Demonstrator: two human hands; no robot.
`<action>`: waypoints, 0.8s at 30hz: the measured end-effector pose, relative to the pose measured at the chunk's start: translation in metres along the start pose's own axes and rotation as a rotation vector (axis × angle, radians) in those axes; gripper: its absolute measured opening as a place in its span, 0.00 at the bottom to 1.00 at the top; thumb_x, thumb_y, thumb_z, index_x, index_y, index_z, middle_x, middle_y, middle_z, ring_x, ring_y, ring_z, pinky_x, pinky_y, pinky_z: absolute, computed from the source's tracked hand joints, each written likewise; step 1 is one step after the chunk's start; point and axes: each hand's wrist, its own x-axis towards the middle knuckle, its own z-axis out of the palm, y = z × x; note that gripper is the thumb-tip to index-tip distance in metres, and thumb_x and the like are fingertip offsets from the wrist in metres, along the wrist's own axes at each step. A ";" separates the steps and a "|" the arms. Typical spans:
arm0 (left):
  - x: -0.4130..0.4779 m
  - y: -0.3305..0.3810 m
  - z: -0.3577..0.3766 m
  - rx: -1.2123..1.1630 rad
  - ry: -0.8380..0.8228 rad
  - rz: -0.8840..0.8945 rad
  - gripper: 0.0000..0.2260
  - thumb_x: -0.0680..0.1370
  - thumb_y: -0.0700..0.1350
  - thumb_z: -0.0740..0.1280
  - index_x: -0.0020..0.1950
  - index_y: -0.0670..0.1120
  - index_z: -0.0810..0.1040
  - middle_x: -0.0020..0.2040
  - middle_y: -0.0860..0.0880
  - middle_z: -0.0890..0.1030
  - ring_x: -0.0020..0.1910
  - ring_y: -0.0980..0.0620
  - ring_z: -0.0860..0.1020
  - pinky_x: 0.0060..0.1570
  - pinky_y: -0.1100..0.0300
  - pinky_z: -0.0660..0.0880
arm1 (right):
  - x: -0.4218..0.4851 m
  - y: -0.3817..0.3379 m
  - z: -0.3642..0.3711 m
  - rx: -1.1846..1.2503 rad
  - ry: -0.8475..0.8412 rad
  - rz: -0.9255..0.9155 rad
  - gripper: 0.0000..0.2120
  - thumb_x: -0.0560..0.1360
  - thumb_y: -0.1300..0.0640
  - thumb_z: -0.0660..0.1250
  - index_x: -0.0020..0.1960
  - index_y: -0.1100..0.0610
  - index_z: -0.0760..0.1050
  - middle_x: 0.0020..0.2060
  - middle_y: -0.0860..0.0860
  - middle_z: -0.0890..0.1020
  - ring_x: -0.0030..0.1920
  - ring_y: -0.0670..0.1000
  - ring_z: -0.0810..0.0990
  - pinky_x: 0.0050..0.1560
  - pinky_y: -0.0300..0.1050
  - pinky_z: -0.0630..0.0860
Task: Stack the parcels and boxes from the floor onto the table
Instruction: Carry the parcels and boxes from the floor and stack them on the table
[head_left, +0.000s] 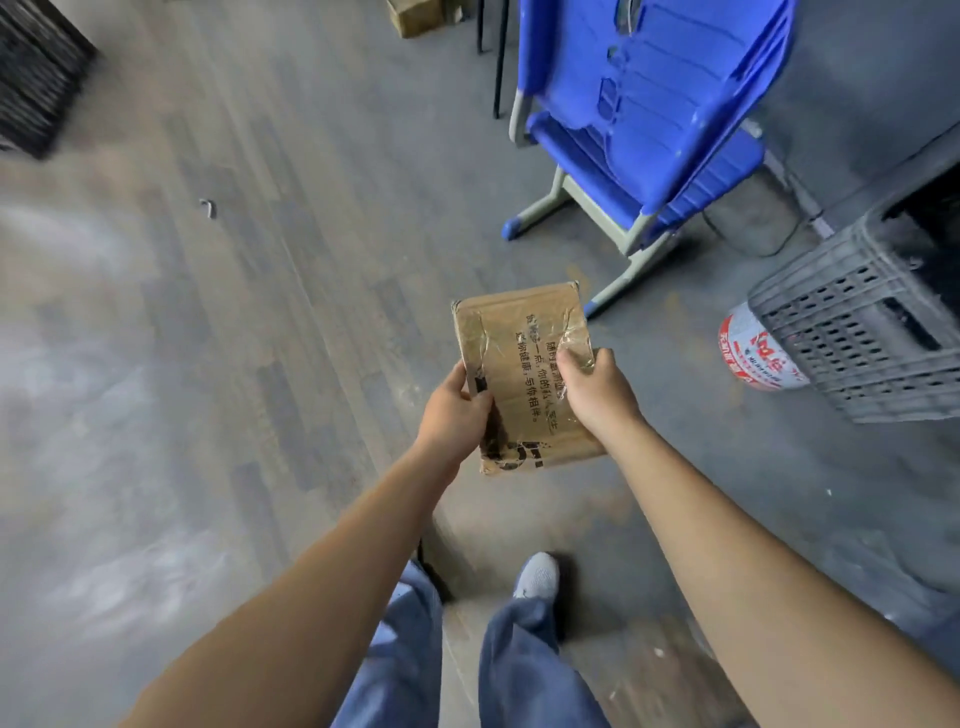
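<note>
hands: left hand (452, 410), right hand (597, 387) both gripping box (524, 374) edges, frame centre | risk: slipping off glossy tape, dropping box on floor (208, 364); clipping chair (649, 104), upper right

Both arms stretched out in front of me, left forearm (311, 597) and right forearm (753, 545) bare, elbows only a bit bent. My left grip (454, 410) has the parcel (524, 364) by its left edge, thumb on top, fingers tucked underneath where I can't see them. My right grip (597, 392) is on the right edge, slightly further up, thumb pressed on the top face, fingers curled round the side. Wrists pretty straight, knuckles facing up at me.
</note>
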 end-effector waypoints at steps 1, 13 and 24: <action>-0.010 0.015 0.000 -0.008 0.003 0.012 0.18 0.79 0.40 0.60 0.66 0.55 0.73 0.47 0.48 0.83 0.44 0.54 0.82 0.40 0.63 0.79 | -0.008 -0.012 -0.013 0.002 0.001 -0.017 0.20 0.79 0.40 0.57 0.56 0.57 0.67 0.45 0.51 0.78 0.45 0.55 0.75 0.43 0.47 0.66; -0.073 0.117 -0.051 -0.056 0.143 0.179 0.14 0.77 0.44 0.63 0.59 0.59 0.76 0.38 0.55 0.82 0.33 0.61 0.80 0.32 0.66 0.75 | -0.051 -0.136 -0.072 -0.101 -0.044 -0.228 0.27 0.80 0.41 0.54 0.67 0.63 0.65 0.61 0.60 0.76 0.56 0.58 0.74 0.46 0.46 0.64; 0.018 0.190 -0.168 -0.237 0.152 0.241 0.17 0.76 0.46 0.68 0.65 0.57 0.74 0.48 0.46 0.83 0.42 0.53 0.84 0.33 0.65 0.77 | 0.014 -0.290 -0.022 -0.282 -0.071 -0.303 0.29 0.81 0.41 0.53 0.69 0.64 0.64 0.63 0.59 0.75 0.60 0.58 0.75 0.49 0.46 0.67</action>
